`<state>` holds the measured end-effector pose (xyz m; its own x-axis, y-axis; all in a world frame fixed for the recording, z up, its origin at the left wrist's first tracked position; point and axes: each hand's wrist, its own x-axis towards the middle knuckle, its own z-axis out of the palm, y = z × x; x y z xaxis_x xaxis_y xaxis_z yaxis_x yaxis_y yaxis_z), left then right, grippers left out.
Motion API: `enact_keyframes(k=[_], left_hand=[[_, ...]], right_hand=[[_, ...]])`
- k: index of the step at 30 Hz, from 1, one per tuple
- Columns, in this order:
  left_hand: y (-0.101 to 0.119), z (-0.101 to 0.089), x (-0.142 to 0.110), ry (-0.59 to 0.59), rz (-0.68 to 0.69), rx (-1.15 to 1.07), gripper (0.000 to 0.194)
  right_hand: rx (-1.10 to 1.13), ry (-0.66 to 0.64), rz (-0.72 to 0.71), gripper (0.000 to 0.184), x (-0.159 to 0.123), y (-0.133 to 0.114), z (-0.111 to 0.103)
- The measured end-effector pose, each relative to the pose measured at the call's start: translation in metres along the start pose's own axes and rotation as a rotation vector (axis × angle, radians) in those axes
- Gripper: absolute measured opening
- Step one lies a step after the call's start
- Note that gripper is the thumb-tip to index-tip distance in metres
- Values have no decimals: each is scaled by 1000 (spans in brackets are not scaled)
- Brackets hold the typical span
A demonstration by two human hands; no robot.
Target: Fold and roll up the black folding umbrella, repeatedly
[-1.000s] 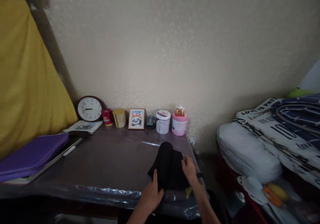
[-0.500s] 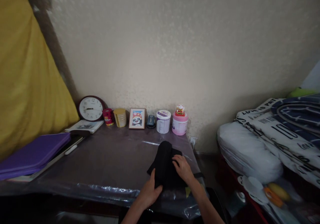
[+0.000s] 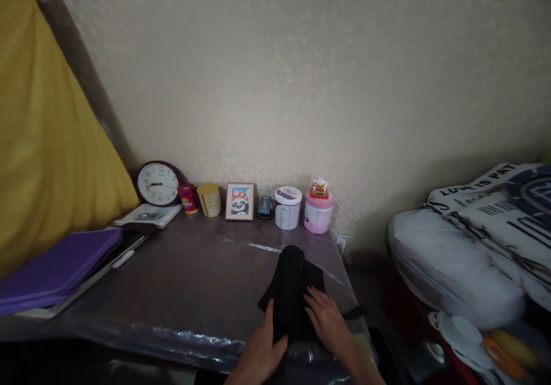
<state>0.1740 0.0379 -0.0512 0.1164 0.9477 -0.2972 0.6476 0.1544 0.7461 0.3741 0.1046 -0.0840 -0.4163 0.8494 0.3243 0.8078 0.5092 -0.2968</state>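
A black cloth item (image 3: 289,282) lies near the front right of the table, with a raised, round-topped roll down its middle and a flatter flap on each side. I cannot tell exactly what it is. A thin dark strap (image 3: 355,312) reaches to the right from under my hand. My left hand (image 3: 262,347) is at the cloth's lower left, index finger stretched along its edge and thumb spread apart near the bottom. My right hand (image 3: 326,316) lies on the right flap with its fingers extended. The palm sides of both hands are hidden.
Plastic film covers the table (image 3: 193,282). Along the wall stand a clock (image 3: 158,184), a framed panda picture (image 3: 240,201), a white tub (image 3: 288,208) and a pink-lidded tub (image 3: 319,213) topped by a figurine. Purple folders (image 3: 64,261) lie left; a white bundle (image 3: 451,270) sits right.
My right hand has moved lower on the flap and its fingers now lie flatter. Both hands and the cloth sit slightly lower and further right in view, as the camera has shifted.
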Motion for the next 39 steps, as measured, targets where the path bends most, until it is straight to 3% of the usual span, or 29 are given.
enact_keyframes(k=[3, 8, 12, 17, 31, 39], left_hand=[[-3, 2, 1, 0, 2, 12, 76], [-3, 3, 0, 13, 8, 14, 75], [-2, 2, 0, 21, 27, -4, 75], [-6, 4, 2, 32, 31, 8, 76], [2, 1, -3, 25, -6, 18, 75], [6, 2, -4, 33, -34, 156, 74]], right_hand=[[133, -11, 56, 27, -25, -3, -17], [229, 258, 365, 31, -15, 23, -20], [407, 275, 512, 33, 4, 41, -6], [647, 223, 671, 43, 12, 38, -3], [866, 252, 552, 41, 31, 29, 1], [790, 260, 510, 45, 69, 2, -9]])
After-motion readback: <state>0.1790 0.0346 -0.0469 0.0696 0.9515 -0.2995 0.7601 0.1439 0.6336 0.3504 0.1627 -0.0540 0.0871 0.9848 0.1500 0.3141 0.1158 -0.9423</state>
